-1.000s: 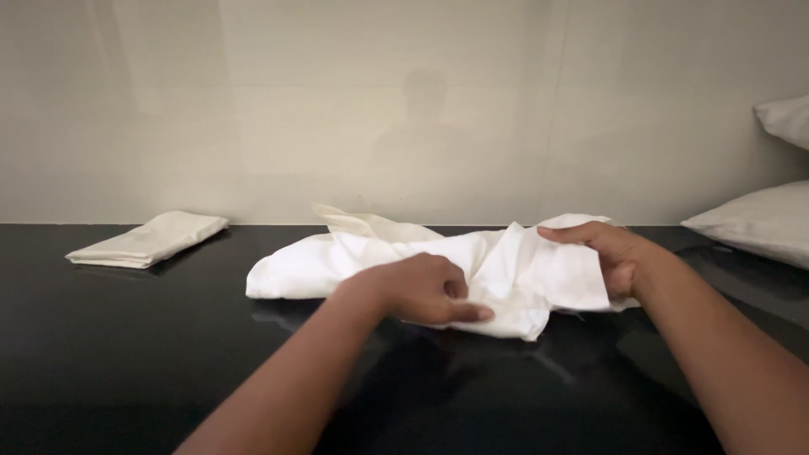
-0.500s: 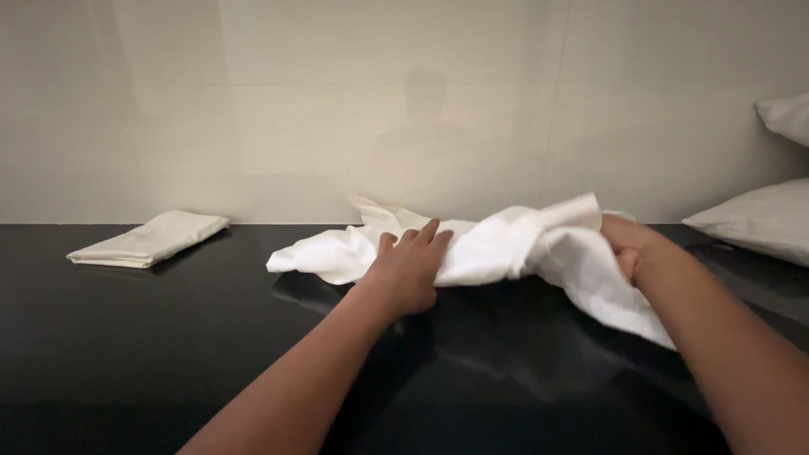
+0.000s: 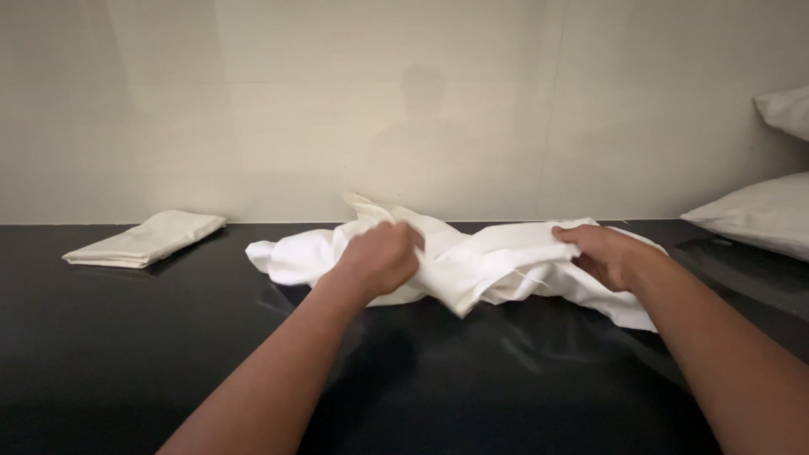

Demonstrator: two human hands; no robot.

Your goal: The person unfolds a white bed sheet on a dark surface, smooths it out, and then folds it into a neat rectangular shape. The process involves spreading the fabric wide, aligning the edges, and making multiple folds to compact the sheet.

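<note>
- Closest to the camera: two bare forearms reaching out over one glossy black counter (image 3: pixel 126 371), which is shiny enough to mirror the arms and the fabric a bit.
- Left hand (image 3: pixel 381 259) is balled up into a fist around a bunch of the white cloth (image 3: pixel 489 265), knuckles facing the camera, so it's definitely gripping it.
- Right hand (image 3: pixel 600 253) sits off to the other side, fingers curled over the top edge of the same cloth and pinching it (thumb is tucked under, can't really see it).
- There's just one crumpled cloth, stretched between the two hands. The middle hangs in a loose fold, and both ends spill out past each hand onto the counter.
- Well off past the left hand, lying flat by itself: one folded cloth (image 3: pixel 145 239), off-white, not touching anything else.
- Out past the right hand at the edge of the view: two pillows, a lower pillow (image 3: pixel 754 212) resting on the counter and an upper pillow (image 3: pixel 785 109) above it, only partly in frame.
- Farthest back: one plain beige wall (image 3: pixel 253 109) with a faint shadow of a person on it, right above the hands.
</note>
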